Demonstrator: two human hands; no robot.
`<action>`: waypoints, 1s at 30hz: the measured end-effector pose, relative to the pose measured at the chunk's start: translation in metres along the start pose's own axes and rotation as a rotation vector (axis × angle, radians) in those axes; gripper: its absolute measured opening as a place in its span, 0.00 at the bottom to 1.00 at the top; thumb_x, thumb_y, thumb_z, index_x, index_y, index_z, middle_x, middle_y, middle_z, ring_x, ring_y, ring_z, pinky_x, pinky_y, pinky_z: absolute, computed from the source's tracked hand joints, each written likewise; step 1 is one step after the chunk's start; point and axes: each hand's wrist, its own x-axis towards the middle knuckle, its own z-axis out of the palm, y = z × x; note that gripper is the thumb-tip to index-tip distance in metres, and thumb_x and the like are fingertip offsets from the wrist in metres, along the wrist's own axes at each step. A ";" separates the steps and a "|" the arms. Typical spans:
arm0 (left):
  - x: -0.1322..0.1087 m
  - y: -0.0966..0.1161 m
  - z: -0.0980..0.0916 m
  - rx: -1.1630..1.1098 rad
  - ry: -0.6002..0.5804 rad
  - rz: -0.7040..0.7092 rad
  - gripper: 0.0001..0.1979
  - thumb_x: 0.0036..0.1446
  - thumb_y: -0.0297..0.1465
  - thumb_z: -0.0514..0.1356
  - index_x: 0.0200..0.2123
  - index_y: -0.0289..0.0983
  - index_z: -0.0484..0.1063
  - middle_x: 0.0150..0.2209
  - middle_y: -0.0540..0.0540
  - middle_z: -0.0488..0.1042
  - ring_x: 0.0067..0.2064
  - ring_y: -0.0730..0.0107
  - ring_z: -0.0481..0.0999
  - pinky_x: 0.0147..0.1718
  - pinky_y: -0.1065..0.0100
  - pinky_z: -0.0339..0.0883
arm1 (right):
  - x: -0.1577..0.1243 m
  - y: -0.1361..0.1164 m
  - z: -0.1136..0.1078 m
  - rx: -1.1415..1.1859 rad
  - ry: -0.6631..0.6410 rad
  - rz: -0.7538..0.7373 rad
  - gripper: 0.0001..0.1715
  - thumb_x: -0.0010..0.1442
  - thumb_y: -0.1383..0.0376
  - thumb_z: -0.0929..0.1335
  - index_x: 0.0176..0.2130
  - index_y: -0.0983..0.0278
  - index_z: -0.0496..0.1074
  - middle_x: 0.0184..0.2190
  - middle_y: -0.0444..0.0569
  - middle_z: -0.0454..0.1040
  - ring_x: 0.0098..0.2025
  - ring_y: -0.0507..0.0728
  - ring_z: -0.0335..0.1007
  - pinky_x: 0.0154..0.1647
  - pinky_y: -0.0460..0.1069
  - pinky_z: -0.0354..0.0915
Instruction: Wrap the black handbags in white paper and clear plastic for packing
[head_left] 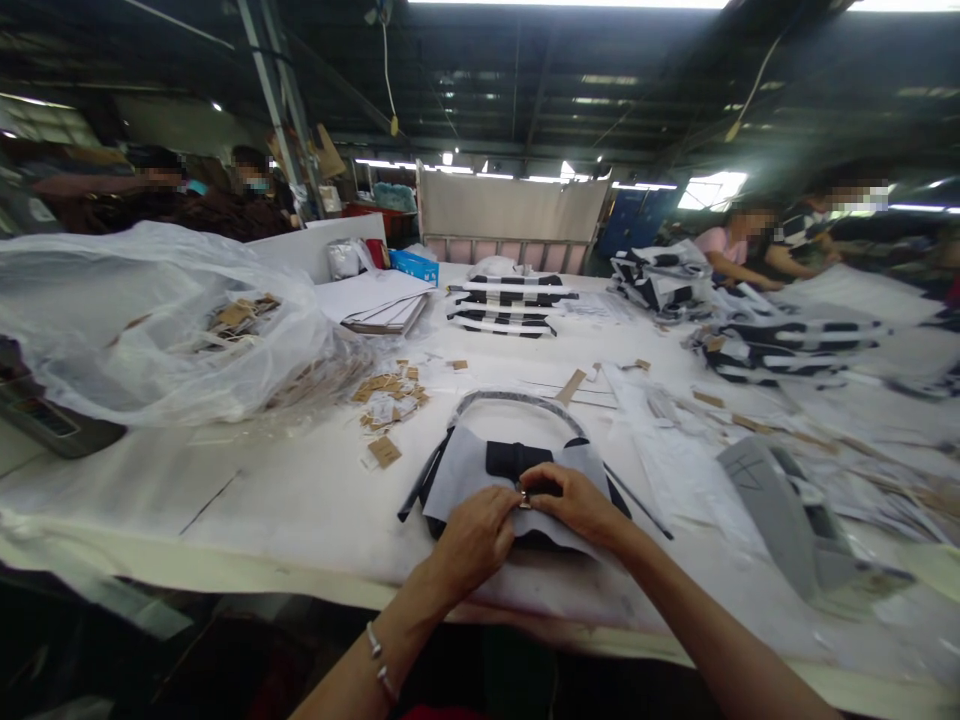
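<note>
Near the front edge of the white counter (285,490) lies a dark bag (517,460). It is partly wrapped in a sheet of grey paper (465,475), and its curved handle (517,399) arches away from the person. The left hand (476,535) and the right hand (577,500) meet over the middle of the bag. The fingertips of both are pinched on a small metal fitting (523,497), which sits on the bag's near side; it is too small to tell whether it is a ring or a clasp. The left hand is curled, with thumb and forefinger closed on the fitting. The right hand comes in from the other side, its fingers bent down onto the same piece. A thin bracelet (379,660) circles the left wrist. A single brown tag (384,451) lies just left of the bag, and a loose pile of tags (390,390) lies a little farther back. A large clear plastic bag (150,300) holding more tags fills the left of the counter. Toward the far side stand a stack of black-and-white striped pieces (510,300) and a blue box (414,265). A grey folded item (772,500) lies to the right, well apart from the hands. Other people (750,250) work at the far right corner.
</note>
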 end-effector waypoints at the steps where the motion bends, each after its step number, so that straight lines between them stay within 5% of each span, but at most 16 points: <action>1: 0.001 -0.001 -0.001 -0.023 0.012 -0.016 0.19 0.57 0.20 0.51 0.49 0.38 0.69 0.46 0.44 0.74 0.50 0.63 0.72 0.53 0.62 0.64 | 0.000 0.000 0.000 0.010 0.002 0.009 0.16 0.52 0.65 0.71 0.44 0.61 0.75 0.42 0.48 0.79 0.46 0.60 0.74 0.53 0.56 0.68; 5: 0.012 -0.002 -0.006 -0.094 0.024 -0.164 0.12 0.63 0.26 0.52 0.47 0.40 0.71 0.45 0.46 0.74 0.46 0.65 0.74 0.48 0.66 0.67 | 0.001 -0.001 0.000 0.068 0.001 0.043 0.19 0.53 0.61 0.72 0.45 0.61 0.75 0.42 0.49 0.79 0.46 0.60 0.75 0.53 0.57 0.68; 14: 0.048 0.000 -0.010 0.210 -0.194 -0.294 0.16 0.63 0.25 0.50 0.50 0.39 0.71 0.46 0.45 0.75 0.47 0.62 0.75 0.48 0.66 0.66 | -0.005 0.013 0.009 0.065 0.192 0.024 0.27 0.50 0.61 0.75 0.50 0.60 0.72 0.48 0.49 0.76 0.52 0.61 0.72 0.59 0.59 0.64; 24: 0.078 -0.003 -0.011 0.266 -0.288 -0.461 0.07 0.57 0.31 0.58 0.38 0.40 0.74 0.39 0.46 0.79 0.43 0.60 0.77 0.40 0.66 0.68 | -0.004 0.019 0.012 0.036 0.186 -0.047 0.29 0.47 0.62 0.76 0.50 0.60 0.71 0.49 0.50 0.75 0.53 0.62 0.71 0.59 0.60 0.63; 30: 0.091 0.003 -0.008 0.337 -0.360 -0.477 0.08 0.57 0.29 0.56 0.35 0.37 0.76 0.37 0.39 0.79 0.42 0.54 0.79 0.39 0.62 0.70 | -0.003 0.019 0.011 0.035 0.152 -0.054 0.28 0.48 0.63 0.75 0.49 0.61 0.71 0.49 0.50 0.75 0.52 0.62 0.71 0.60 0.60 0.63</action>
